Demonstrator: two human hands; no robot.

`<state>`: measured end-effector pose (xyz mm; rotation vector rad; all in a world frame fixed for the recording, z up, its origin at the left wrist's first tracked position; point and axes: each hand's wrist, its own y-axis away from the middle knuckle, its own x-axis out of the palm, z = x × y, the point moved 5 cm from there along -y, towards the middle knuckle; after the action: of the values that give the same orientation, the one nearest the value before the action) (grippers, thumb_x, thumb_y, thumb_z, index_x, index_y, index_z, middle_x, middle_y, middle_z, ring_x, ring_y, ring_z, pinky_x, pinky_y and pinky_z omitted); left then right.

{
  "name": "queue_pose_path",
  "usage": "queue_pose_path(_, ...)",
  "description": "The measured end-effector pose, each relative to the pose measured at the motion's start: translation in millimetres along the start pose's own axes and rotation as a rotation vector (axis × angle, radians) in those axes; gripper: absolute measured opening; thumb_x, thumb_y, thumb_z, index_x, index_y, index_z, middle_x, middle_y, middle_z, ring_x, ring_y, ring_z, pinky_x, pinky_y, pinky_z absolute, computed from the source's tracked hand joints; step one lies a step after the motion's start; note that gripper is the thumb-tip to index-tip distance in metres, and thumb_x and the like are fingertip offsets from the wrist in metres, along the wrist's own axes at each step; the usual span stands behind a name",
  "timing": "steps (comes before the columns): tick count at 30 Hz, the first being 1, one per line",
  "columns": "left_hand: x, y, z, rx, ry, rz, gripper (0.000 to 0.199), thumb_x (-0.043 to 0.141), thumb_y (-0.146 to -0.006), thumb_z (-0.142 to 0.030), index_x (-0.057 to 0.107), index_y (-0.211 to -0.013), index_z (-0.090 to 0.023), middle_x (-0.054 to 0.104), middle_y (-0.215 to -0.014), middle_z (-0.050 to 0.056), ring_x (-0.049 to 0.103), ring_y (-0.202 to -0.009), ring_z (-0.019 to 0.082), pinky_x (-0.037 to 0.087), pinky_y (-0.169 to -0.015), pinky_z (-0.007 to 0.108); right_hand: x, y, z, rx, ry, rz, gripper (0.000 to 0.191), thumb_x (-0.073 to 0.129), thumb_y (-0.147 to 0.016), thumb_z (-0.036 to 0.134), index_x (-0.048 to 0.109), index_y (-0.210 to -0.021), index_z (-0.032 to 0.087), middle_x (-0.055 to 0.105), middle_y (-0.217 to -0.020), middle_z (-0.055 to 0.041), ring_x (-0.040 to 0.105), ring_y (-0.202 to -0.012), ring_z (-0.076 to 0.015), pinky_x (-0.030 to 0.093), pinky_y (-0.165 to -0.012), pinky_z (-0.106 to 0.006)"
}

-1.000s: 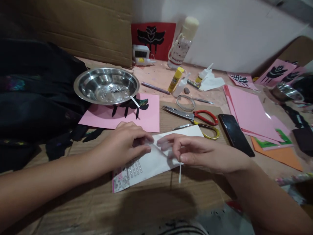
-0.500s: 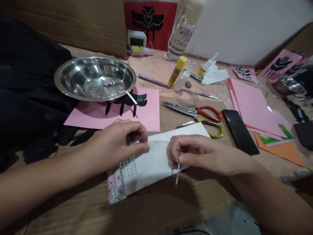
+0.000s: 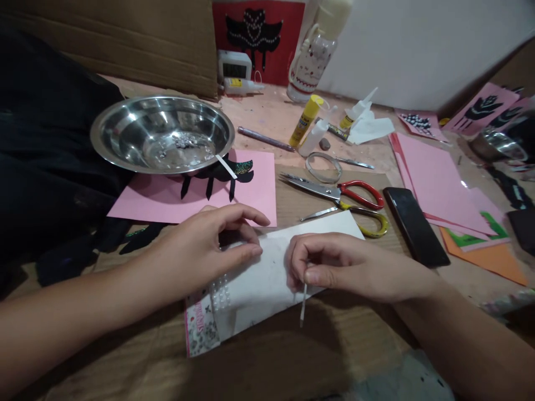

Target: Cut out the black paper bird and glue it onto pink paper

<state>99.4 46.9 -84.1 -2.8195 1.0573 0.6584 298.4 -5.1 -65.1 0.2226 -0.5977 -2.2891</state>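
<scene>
A sheet of stick-on pearls [image 3: 221, 294] with a pink-edged label [image 3: 203, 324] lies slanted on the cardboard in front of me. Much of the sheet is bare, and rows of pearls show at its left end. My left hand [image 3: 228, 239] rests on that end, thumb and forefinger apart with nothing visible between them; it hides part of the pearls. Over the sheet's right part, my right hand [image 3: 326, 259] pinches a thin white strip [image 3: 303, 306] that points down toward me past the sheet's edge.
A steel bowl [image 3: 100, 139] of small shiny bits stands on pink paper [image 3: 254, 209]. Scissors [image 3: 317, 188], tweezers [image 3: 320, 214] and a phone [image 3: 413, 225] lie beyond the sheet. Farther back are a glue stick [image 3: 306, 120] and a bottle [image 3: 313, 67]; pink sheets [image 3: 443, 178] lie right.
My left forefinger has lifted away from the thumb, opening the pinch. The right hand still holds the strip in nearly the same place.
</scene>
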Motion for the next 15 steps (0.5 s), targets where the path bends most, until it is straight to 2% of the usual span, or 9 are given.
queue_pose_path(2,0.1,1.3,1.0,0.029,0.004,-0.016,0.038,0.073,-0.091,-0.036,0.065,-0.127,-0.026,0.079,-0.103,0.001,0.073,-0.099,0.023,0.055,-0.091,0.037,0.3,-0.1,1.3,-0.003,0.010,0.000,0.041,0.068,-0.096,0.059,0.061,-0.090,0.019,0.065,-0.092,-0.0048,0.059,-0.087,-0.0181,0.047,-0.077,-0.030)
queue_pose_path(5,0.3,5.2,-4.0,0.156,-0.148,-0.060,0.072,0.083,-0.084,-0.044,0.052,-0.146,-0.027,0.071,-0.129,0.007,0.068,-0.115,0.029,0.054,-0.100,0.045,0.4,0.0,3.0,-0.011,0.028,0.000,0.036,0.069,-0.097,0.052,0.061,-0.090,0.017,0.064,-0.091,-0.0040,0.057,-0.086,-0.0174,0.046,-0.077,-0.029)
queue_pose_path(8,3.0,10.0,-10.4,0.252,-0.372,-0.112,0.080,0.086,-0.081,-0.047,0.049,-0.150,-0.028,0.067,-0.135,0.009,0.062,-0.122,0.033,0.048,-0.107,0.053,0.8,0.3,2.8,-0.020,0.057,0.008,0.025,0.068,-0.097,0.040,0.061,-0.091,0.016,0.062,-0.091,-0.0034,0.055,-0.085,-0.0164,0.045,-0.077,-0.028)
queue_pose_path(11,6.6,10.4,-9.3,0.176,-0.334,-0.065,0.087,0.084,-0.082,-0.051,0.042,-0.154,-0.027,0.068,-0.133,0.010,0.064,-0.119,0.032,0.051,-0.103,0.051,1.2,0.3,2.2,-0.030,0.056,0.001,0.017,0.068,-0.096,0.032,0.061,-0.091,0.016,0.062,-0.091,-0.0031,0.055,-0.084,-0.0162,0.044,-0.076,-0.028)
queue_pose_path(15,6.1,6.3,-12.1,0.101,-0.260,0.008,0.108,0.087,-0.075,-0.054,0.032,-0.162,-0.025,0.062,-0.144,0.014,0.059,-0.129,0.036,0.048,-0.108,0.053,3.7,2.2,8.8,-0.119,0.044,0.020,0.015,0.066,-0.097,0.029,0.062,-0.091,0.016,0.062,-0.092,-0.0036,0.056,-0.086,-0.0171,0.045,-0.078,-0.029)
